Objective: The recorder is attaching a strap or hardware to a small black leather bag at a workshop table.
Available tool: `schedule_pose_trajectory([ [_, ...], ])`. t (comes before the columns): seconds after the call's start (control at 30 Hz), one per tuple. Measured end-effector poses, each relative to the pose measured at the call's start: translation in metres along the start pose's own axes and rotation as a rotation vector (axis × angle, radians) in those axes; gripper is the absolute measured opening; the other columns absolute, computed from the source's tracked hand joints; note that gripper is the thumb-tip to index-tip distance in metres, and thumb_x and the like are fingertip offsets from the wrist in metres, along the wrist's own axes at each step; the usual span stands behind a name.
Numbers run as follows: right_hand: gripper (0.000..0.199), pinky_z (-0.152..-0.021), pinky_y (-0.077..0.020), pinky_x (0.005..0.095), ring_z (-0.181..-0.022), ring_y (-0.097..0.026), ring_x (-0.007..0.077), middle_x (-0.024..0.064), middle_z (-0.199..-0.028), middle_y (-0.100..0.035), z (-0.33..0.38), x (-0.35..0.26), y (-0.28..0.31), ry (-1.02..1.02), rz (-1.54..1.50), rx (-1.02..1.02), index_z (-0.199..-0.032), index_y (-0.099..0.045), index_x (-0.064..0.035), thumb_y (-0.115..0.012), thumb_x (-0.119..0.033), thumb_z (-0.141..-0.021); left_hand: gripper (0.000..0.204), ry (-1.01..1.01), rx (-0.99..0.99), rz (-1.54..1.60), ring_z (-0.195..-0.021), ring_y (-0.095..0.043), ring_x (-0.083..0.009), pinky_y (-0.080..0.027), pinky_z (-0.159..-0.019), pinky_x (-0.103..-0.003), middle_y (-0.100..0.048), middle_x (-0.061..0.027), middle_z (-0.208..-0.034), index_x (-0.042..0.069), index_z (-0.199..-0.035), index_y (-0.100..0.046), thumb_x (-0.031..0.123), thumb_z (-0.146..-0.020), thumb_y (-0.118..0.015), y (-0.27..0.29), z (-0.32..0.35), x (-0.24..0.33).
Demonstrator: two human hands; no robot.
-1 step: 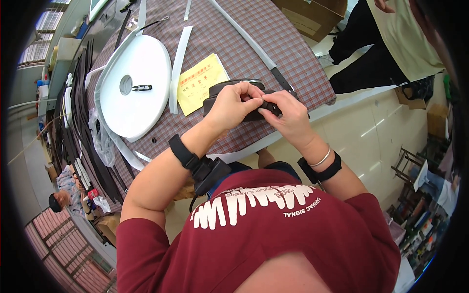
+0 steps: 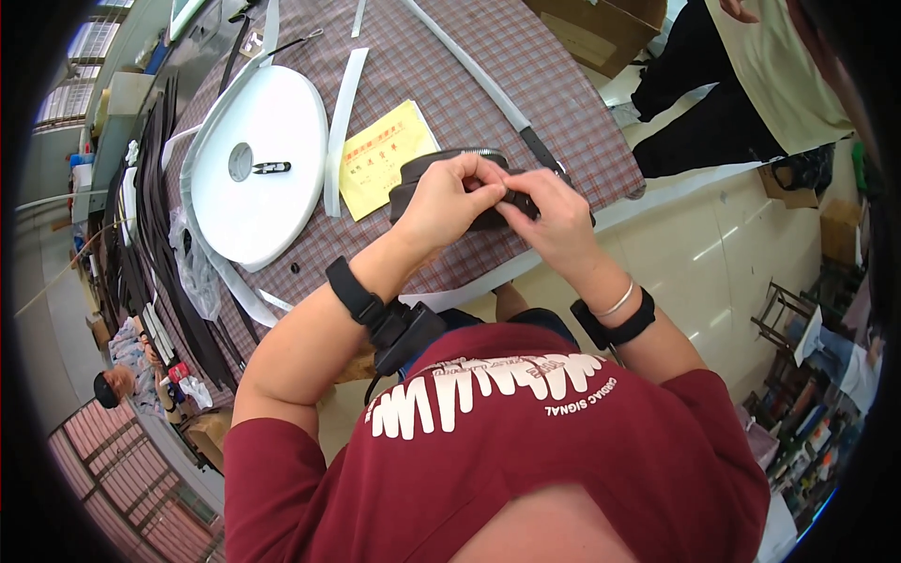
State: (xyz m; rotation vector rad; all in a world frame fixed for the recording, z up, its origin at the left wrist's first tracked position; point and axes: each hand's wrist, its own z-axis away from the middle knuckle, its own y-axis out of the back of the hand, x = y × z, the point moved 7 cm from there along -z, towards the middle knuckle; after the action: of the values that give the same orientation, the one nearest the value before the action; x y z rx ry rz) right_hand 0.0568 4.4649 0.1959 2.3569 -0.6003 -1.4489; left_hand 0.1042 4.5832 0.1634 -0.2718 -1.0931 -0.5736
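Note:
A black bag (image 2: 406,195) with a zip along its upper edge lies at the table's near edge, partly hidden by my hands. My left hand (image 2: 460,192) is closed in a pinch against it, thumb and forefinger together at a small black part. Close by, my right hand (image 2: 556,218) pinches a short black strap piece (image 2: 522,199), its fingertips almost touching the left ones. What exactly lies between the left fingertips is too small to make out. Beyond my right hand, a black strip with a metal clip (image 2: 542,150) rests on the checked tablecloth (image 2: 450,89).
To the left stands a large white roll (image 2: 282,211) with a small black tool (image 2: 272,168) on it. A yellow notepad (image 2: 380,159) lies beside the bag. Pale strips (image 2: 345,117) and black straps (image 2: 169,253) run along the table. Another person stands at the upper right, near a cardboard box (image 2: 601,33).
My right fingers have shifted very slightly on the black strap piece. Otherwise, hands and bag are almost where they were.

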Motion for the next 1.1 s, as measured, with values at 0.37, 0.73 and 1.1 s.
schedule_pose_trajectory([
  [0.37, 0.033, -0.065, -0.0484, 0.0307, -0.077, -0.057, 0.0237, 0.0054, -0.082, -0.056, -0.013, -0.008, 0.015, -0.043, 0.303, -0.174, -0.086, -0.056, -0.0058, -0.076, -0.007, -0.059, 0.033, -0.609, 0.078, -0.633, -0.082, -0.057, -0.0222, -0.048, -0.069, -0.031, -0.058, -0.0054, -0.088, 0.01, -0.096, -0.06, 0.017, -0.066, -0.073, -0.009, 0.022, 0.035],
  [0.73, 0.017, -0.064, -0.046, 0.0348, -0.072, -0.055, 0.0275, 0.0098, -0.081, -0.052, 0.008, 0.01, 0.013, -0.502, 0.046, -0.294, -0.074, -0.054, -0.0022, -0.069, -0.007, -0.068, 0.026, -0.951, 0.226, -0.973, -0.065, -0.053, -0.0154, -0.046, -0.055, -0.026, -0.053, 0.0011, -0.078, 0.016, -0.089, -0.06, 0.023, -0.066, -0.07, -0.024, 0.039, 0.038],
  [1.1, 0.014, -0.055, -0.0456, 0.0231, -0.067, -0.058, 0.0104, 0.0096, -0.087, -0.059, 0.017, 0.023, 0.014, -0.782, -0.19, -0.496, -0.082, -0.05, -0.0007, -0.062, -0.007, -0.08, 0.023, -0.839, 0.104, -0.766, -0.069, -0.056, -0.0194, -0.047, -0.06, -0.031, -0.055, -0.0025, -0.075, 0.011, -0.083, -0.058, 0.02, -0.068, -0.071, -0.01, 0.031, 0.038],
])
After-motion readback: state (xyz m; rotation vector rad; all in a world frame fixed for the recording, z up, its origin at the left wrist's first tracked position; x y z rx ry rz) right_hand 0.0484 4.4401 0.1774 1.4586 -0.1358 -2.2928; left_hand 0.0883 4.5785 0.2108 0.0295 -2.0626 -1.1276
